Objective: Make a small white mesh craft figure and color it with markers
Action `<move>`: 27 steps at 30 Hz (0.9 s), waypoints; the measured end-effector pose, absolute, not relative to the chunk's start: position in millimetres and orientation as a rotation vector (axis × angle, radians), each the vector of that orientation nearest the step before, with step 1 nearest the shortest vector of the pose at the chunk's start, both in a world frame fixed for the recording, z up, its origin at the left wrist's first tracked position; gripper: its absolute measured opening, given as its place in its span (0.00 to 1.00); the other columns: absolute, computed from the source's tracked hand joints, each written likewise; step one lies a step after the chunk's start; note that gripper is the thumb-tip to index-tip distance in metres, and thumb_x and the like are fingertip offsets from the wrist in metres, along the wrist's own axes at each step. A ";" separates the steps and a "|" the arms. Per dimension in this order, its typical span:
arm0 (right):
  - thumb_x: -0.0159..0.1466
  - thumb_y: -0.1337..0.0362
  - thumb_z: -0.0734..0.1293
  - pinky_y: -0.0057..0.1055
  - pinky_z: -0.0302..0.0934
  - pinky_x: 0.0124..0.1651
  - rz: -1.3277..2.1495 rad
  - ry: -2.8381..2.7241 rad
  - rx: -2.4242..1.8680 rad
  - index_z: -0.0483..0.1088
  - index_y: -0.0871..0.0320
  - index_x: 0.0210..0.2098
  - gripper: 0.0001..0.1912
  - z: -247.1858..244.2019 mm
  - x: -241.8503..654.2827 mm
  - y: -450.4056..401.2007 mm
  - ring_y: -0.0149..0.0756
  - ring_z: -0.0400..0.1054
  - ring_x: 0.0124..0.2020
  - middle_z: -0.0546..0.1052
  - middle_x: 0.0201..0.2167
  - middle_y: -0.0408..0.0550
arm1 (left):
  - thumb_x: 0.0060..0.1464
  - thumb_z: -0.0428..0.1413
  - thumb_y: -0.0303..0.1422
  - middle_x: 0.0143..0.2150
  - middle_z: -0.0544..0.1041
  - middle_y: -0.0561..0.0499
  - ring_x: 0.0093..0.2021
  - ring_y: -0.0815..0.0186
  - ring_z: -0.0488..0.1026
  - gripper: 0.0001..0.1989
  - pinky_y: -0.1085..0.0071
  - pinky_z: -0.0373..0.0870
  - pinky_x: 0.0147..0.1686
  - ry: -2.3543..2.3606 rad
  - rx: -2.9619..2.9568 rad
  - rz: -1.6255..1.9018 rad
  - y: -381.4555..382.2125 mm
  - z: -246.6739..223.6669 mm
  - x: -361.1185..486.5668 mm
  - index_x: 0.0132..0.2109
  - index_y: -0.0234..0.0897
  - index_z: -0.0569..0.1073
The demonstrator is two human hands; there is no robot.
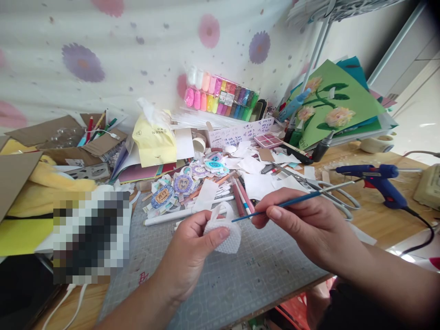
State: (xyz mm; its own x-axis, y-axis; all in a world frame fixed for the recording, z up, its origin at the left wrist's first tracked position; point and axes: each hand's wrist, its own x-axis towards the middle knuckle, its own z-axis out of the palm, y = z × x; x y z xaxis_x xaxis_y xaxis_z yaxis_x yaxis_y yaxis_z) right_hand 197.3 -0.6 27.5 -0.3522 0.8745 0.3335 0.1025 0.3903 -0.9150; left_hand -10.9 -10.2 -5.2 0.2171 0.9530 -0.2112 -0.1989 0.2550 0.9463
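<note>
Between the thumb and fingers of my left hand (192, 250) is a small white textured bag-like piece (228, 240) with a looped handle on top. My right hand (302, 224) grips a thin blue stick tool (295, 199), like a brush or pen, slanting down to the left. Its tip is at the upper edge of the white piece; whether it touches is hard to tell. Both hands are above a grey cutting mat (268, 279).
A blue glue gun (381, 181) stands at the right, beside scissors (319, 185). Paper scraps, pens and round badge-like pieces (184, 183) crowd the back. A packet of coloured clay (222, 96) leans behind. Boxes and a yellow plush thing (58, 183) are at the left.
</note>
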 end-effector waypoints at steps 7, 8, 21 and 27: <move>0.67 0.65 0.61 0.24 0.64 0.37 0.865 -1.898 -0.862 0.72 0.54 0.34 0.08 27.4 196.5 -1.4 0.29 0.71 0.32 0.76 0.30 0.42 | 0.48 0.64 0.34 0.34 0.76 0.51 0.35 0.66 0.70 0.10 0.72 0.65 0.36 0.999 0.954 0.992 -13.1 -6.7 -12.5 0.38 0.36 0.76; 0.67 0.66 0.61 0.24 0.63 0.36 0.854 -1.907 -0.865 0.72 0.55 0.34 0.08 27.7 196.6 -1.2 0.29 0.71 0.32 0.76 0.29 0.42 | 0.47 0.64 0.34 0.34 0.76 0.51 0.34 0.67 0.70 0.10 0.72 0.65 0.35 1.001 0.952 0.993 -13.2 -6.4 -12.4 0.37 0.35 0.76; 0.66 0.62 0.62 0.27 0.65 0.33 1.043 -1.863 -0.961 0.70 0.55 0.31 0.09 28.8 191.8 2.0 0.32 0.72 0.29 0.77 0.25 0.44 | 0.47 0.64 0.33 0.29 0.75 0.53 0.29 0.70 0.67 0.08 0.76 0.63 0.29 1.024 0.961 0.995 -13.7 -8.7 -10.5 0.34 0.35 0.76; 0.64 0.61 0.63 0.28 0.66 0.34 1.186 -1.749 -0.980 0.70 0.57 0.30 0.09 26.7 185.5 5.1 0.31 0.71 0.28 0.77 0.25 0.45 | 0.48 0.64 0.33 0.29 0.75 0.54 0.28 0.71 0.66 0.08 0.76 0.63 0.29 1.027 0.967 1.004 -12.9 -10.0 -10.6 0.34 0.35 0.76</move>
State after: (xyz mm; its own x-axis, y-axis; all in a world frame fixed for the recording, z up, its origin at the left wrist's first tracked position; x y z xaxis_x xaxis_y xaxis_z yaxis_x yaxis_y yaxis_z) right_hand 185.5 5.1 26.7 -0.3889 0.9029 0.1833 0.1638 0.2636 -0.9506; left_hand -10.6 -12.9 -10.0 0.2013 0.9568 -0.2098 -0.1882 0.2479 0.9503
